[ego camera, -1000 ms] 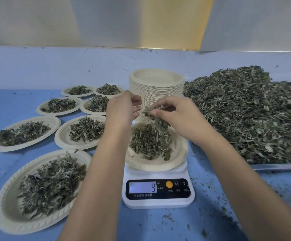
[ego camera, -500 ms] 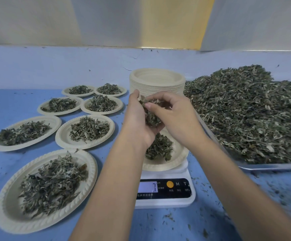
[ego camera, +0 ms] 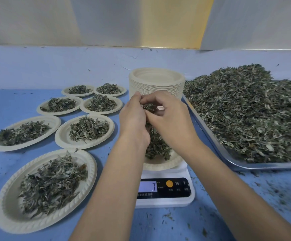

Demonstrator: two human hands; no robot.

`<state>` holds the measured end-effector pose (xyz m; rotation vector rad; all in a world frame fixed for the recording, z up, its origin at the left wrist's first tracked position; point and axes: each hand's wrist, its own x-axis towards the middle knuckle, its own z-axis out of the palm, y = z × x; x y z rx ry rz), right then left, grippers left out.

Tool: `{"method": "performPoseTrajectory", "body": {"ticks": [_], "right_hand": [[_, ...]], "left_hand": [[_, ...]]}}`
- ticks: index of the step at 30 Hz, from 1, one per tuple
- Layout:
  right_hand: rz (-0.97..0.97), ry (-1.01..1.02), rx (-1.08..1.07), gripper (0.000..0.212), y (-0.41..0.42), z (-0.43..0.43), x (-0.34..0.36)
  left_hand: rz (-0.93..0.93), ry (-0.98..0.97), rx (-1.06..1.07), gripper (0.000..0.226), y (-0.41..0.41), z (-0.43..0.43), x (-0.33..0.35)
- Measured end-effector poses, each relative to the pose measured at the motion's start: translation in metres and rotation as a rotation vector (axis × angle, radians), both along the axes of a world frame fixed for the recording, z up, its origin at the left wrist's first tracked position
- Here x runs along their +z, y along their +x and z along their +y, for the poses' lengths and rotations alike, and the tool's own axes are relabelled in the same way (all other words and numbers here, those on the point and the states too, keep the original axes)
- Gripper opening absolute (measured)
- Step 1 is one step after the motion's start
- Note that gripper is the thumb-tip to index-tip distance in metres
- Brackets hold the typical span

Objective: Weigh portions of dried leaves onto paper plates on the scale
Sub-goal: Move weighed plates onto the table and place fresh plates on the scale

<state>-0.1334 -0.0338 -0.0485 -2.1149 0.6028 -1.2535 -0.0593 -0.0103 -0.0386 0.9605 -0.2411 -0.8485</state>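
On the scale: a paper plate point(ego camera: 163, 165) sat on the white scale point(ego camera: 165, 197), bearing a partial portion point(ego camera: 156, 146) of dried leaves.
Above the scale: both hands met over the plate, with a clump of leaves point(ego camera: 149, 106) between them.
Right hand: the right hand point(ego camera: 170, 119) had a closed grip, its fingers and thumb curled in and pinching the clump.
Left hand: the left hand point(ego camera: 133, 119) showed its back, with the thumb tip against the clump. Its fingers were hidden, so its grip could not be told.
Display: the display point(ego camera: 148, 186) on the front of the scale showed what looked like a single 7, and the unit was too small to read.
Left of the scale: seven filled plates point(ego camera: 7, 206) lay on the blue surface point(ego camera: 11, 101), each apart from the scale. These looked like finished portions.
Behind the scale: a tall stack of empty plates point(ego camera: 156, 80) stood waiting.
Right of the scale: a metal tray point(ego camera: 245, 165) carried a large heap of dried leaves point(ego camera: 245, 110), with loose crumbs scattered nearby.
Done, as judged: seven portions had been weighed and set aside.
In hand, as judged: an eighth portion was being adjusted, with leaves held clear of the plate while the reading settled.
Left, as judged: most of the work remained, given the high stack and the barely dented heap.
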Motion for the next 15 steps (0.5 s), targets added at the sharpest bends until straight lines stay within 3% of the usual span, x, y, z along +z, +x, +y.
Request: {"method": "performPoseTrajectory", "body": {"ticks": [7, 15], "right_hand": [[0.098, -0.079, -0.096, 0.014, 0.000, -0.003, -0.003], [-0.292, 0.454, 0.187, 0.021, -0.006, -0.005, 0.009]], "left_hand": [[0.282, -0.011, -0.212, 0.025, 0.005, 0.002, 0.002], [0.427, -0.110, -0.205, 0.036, 0.006, 0.003, 0.006]]}}
